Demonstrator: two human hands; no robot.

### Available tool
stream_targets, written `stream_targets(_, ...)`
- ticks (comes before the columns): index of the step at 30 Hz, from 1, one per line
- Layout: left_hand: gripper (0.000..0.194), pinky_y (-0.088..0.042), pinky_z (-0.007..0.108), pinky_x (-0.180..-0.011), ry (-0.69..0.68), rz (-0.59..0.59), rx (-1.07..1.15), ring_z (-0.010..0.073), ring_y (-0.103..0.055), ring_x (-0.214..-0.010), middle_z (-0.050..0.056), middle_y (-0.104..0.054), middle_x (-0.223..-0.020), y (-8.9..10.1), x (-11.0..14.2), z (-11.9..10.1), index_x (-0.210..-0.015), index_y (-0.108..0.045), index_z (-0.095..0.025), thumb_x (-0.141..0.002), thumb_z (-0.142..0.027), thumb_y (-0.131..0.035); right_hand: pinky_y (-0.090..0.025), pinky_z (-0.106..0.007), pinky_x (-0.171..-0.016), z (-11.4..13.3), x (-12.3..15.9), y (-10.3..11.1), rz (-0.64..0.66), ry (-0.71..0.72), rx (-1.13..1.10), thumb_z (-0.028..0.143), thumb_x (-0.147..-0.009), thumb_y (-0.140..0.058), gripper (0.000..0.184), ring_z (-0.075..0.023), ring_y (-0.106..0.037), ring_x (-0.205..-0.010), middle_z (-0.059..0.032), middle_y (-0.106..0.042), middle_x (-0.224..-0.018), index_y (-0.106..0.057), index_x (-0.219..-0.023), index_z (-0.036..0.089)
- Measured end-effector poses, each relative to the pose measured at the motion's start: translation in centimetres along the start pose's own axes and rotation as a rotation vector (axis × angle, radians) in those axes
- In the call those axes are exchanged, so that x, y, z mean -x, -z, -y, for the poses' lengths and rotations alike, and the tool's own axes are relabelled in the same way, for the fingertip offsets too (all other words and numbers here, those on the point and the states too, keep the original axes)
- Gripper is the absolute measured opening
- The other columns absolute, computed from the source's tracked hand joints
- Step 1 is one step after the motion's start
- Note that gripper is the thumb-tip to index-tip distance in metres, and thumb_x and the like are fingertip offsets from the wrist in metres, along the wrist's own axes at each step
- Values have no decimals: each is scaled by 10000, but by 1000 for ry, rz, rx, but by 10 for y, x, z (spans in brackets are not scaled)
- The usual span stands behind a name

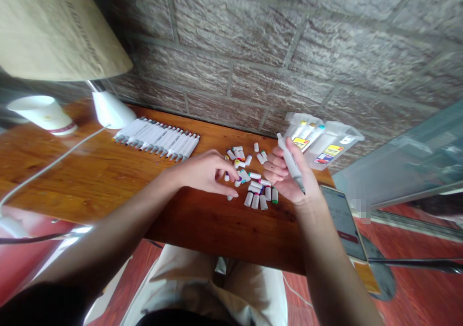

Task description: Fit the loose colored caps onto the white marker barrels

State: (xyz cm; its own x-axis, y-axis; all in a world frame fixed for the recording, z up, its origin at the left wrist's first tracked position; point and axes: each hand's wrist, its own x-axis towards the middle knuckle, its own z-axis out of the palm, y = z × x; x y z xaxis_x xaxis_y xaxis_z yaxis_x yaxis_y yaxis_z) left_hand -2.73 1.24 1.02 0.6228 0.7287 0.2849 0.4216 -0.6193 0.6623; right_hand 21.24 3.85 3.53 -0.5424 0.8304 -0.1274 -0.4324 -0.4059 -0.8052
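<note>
My right hand (289, 174) is closed around a white marker (291, 164), tilted, with its dark tip pointing down toward the wrist. No cap shows on that end. Over the left side of a scattered group of marker caps (255, 186), my left hand (210, 174) reaches in with thumb and index finger apart. Nothing shows between them, and several caps lie right by the fingertips. The caps are white with coloured ends; some stand, others lie on their sides. A row of uncapped markers (159, 138) lies side by side, behind and left of my left hand.
Two clear plastic cases (336, 145) stand at the back right, the left one with a few capped markers. A phone (343, 222) lies at the table's right edge. At the left are a lamp (112, 109), its cord and a paper cup (43, 114). A brick wall (231, 85) borders the back.
</note>
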Motion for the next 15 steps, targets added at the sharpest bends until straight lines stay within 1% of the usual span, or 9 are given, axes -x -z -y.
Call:
stream_targets(4,284,-376,204,-506,-1,18,20,88,-520,-491,7,-700,-624,-1,0,-2,-874,-831,-220,-660,-399,-886,-184,-201,-382,-2,-1,-1,-12,-16,37,533,-724,-842,493,-71,-136,-466,100,-197,-570,-462,-675,222)
stream_targets(6,279,-391,208,-521,-3,70,27,96,-540,-508,16,-727,-670,-4,0,-2,-888,-830,-226,-664,-383,-883,-178,-204,-378,-2,-1,-2,-19,-17,53,539,-724,-838,498,-73,-136,-469,99,-198,-572,-455,-678,224)
stream_targets(8,255,-423,210,-556,-12,145,31,111,-585,-553,36,-760,-742,-8,-1,-1,-914,-824,-219,-700,-354,-859,-173,-196,-377,-2,-1,-1,-14,-19,42,530,-715,-849,504,-70,-135,-470,100,-200,-574,-451,-679,222)
stream_targets(10,198,-436,209,-571,-11,191,48,120,-616,-578,41,-763,-740,-11,-1,0,-903,-820,-209,-723,-291,-837,-165,-188,-375,-2,-1,-1,-7,-26,28,527,-717,-852,521,-67,-130,-468,101,-203,-572,-434,-670,220)
stream_targets(13,112,-431,196,-554,-3,198,99,112,-622,-555,17,-731,-650,-14,-2,2,-829,-812,-202,-717,-199,-822,-162,-195,-359,-1,-2,-1,-16,-39,37,568,-735,-829,600,-65,-131,-451,100,-212,-553,-348,-626,226)
stream_targets(15,84,-451,192,-565,-1,187,133,113,-641,-567,19,-738,-661,-14,-3,3,-820,-809,-195,-736,-189,-808,-169,-201,-345,0,-3,-2,-26,-43,53,601,-740,-813,663,-61,-144,-429,100,-219,-530,-281,-605,230)
